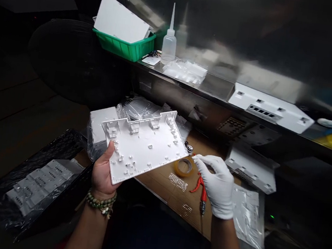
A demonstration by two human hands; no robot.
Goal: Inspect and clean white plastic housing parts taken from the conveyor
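Note:
My bare left hand (pixel 104 173) grips the lower left corner of a white plastic housing panel (pixel 140 154). The thumb lies on its inner face, and the other fingers are hidden beneath. Moulded clips and posts cover that face, which is tilted up towards me. Just off the panel's right corner, my white-gloved right hand (pixel 217 184) is closed in a pinch; whatever is between its fingertips is too small to name. Below and beside this hand lie a roll of yellowish tape (pixel 176 167), a red-handled air blow gun (pixel 204 193) and small clear strips (pixel 178 181).
A green bin (pixel 118 46) with white panels, a squeeze bottle (pixel 169 45) and a white housing (pixel 273 110) occupy the steel shelf. Bagged parts (pixel 245 216) lie at right. A black crate (pixel 69 140) with bagged white parts (pixel 45 182) stands at left.

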